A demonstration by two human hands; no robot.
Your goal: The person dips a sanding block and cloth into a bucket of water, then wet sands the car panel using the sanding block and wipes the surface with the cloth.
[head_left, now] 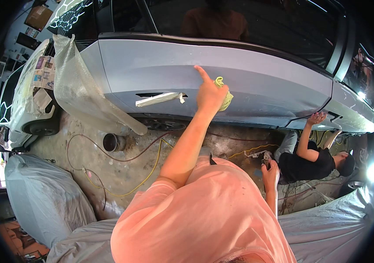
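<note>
My left hand reaches up to the grey car door, its index finger stretched out at the panel's upper crease. The other fingers are curled round a crumpled yellow-green cloth. Below and left of that hand, a strip of whitish masking material hangs at the dark door-handle opening. Low at my right side, my right hand is closed round a small dark handheld tool; its exact kind is unclear.
At right, a co-worker in black sits low with a hand against the car's lower edge. Yellow and dark red hoses cross the concrete floor near a dark bucket. Plastic sheeting hangs at left; a grey-covered object stands behind.
</note>
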